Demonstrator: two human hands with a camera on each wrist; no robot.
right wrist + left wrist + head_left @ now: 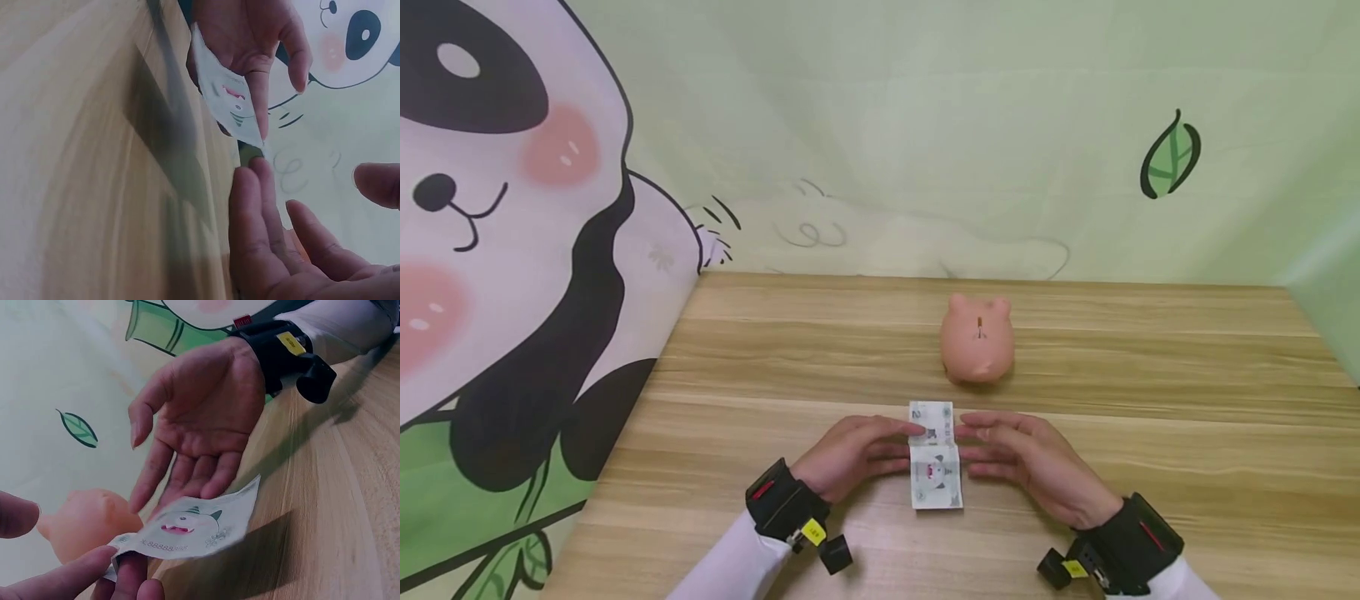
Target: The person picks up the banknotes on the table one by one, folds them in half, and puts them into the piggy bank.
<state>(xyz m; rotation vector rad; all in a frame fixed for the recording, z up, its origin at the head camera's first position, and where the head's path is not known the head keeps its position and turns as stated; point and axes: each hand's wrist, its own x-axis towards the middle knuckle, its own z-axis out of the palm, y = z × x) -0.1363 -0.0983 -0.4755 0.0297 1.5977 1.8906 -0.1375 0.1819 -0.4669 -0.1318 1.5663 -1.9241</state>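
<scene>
A small play banknote (936,492) with a crease across its middle hangs above the table, its shadow cast on the wood in both wrist views. The left hand (852,454) holds it at the crease, one finger over the paper and others beneath; its thumb stands apart in the left wrist view. On the opposite side, the right hand (1041,462) has its fingers stretched toward the note, fingertips right at its edge. A cartoon face shows on the near half of the banknote (194,528). Beyond both hands sits a pink piggy bank (977,354) with a slot on top.
The wood-grain table (1187,400) meets a pale green backdrop (887,125) at its back edge. A large printed panda (527,275) covers the left side. Each wrist wears a black camera strap (786,500) below a white sleeve.
</scene>
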